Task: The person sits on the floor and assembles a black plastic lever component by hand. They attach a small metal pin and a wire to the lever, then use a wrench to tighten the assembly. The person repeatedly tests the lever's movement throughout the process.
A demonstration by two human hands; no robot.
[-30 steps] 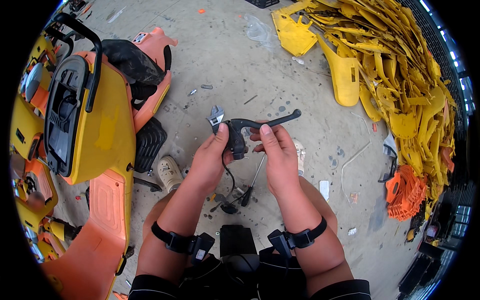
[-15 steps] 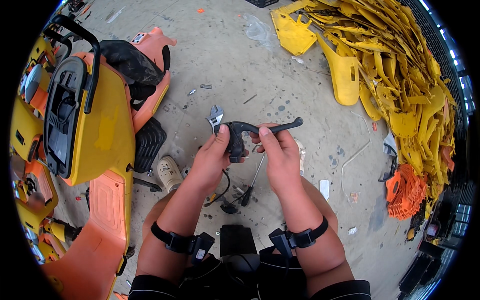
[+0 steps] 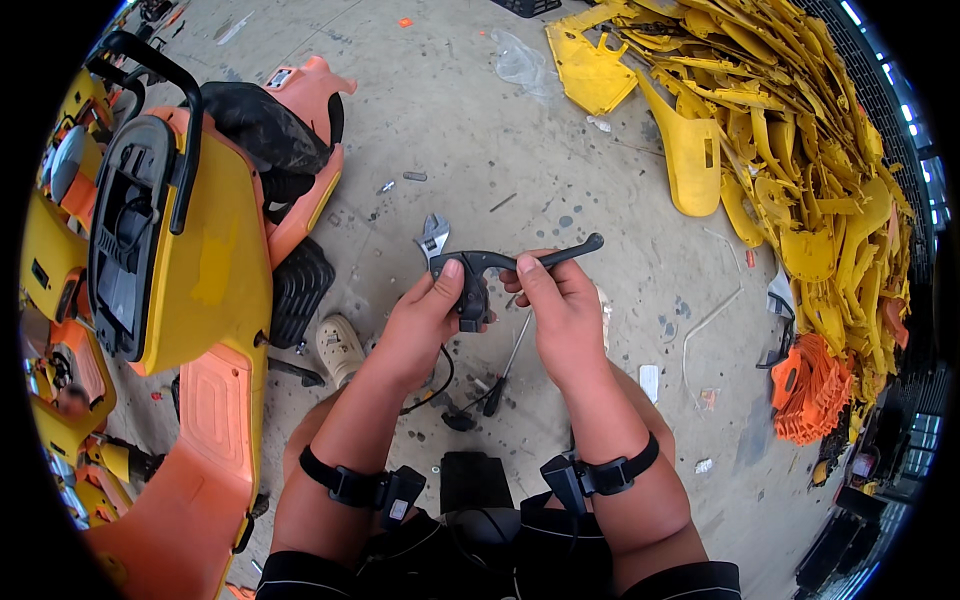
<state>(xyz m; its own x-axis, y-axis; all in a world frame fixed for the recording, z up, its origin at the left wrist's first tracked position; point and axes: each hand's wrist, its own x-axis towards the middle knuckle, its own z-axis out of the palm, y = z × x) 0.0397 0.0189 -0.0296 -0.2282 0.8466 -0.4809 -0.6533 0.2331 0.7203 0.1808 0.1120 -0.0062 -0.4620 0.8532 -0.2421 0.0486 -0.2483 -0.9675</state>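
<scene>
A black brake lever (image 3: 475, 285) with its clamp bracket is held in front of me between both hands. My left hand (image 3: 415, 325) is closed around the bracket end, with the thumb on top near the pivot. My right hand (image 3: 562, 310) pinches the lever blade partway along, thumb above and fingers curled beneath. The ball-tipped end sticks out to the right beyond my fingers. Behind the left thumb shows a silver adjustable wrench (image 3: 434, 236); its lower part is hidden. Below the lever, a screwdriver (image 3: 493, 395) and a black cable (image 3: 440, 385) lie on the floor.
To my left stands a yellow and orange scooter body (image 3: 215, 270) with a black rail. A heap of yellow plastic panels (image 3: 800, 190) rises at the far right, with stacked orange parts (image 3: 812, 390) beside it. Clear plastic film (image 3: 522, 65) and small scraps lie on the concrete floor.
Both hands keep their hold on the brake lever. The bracket end has shifted slightly down and right. The view has moved very slightly.
</scene>
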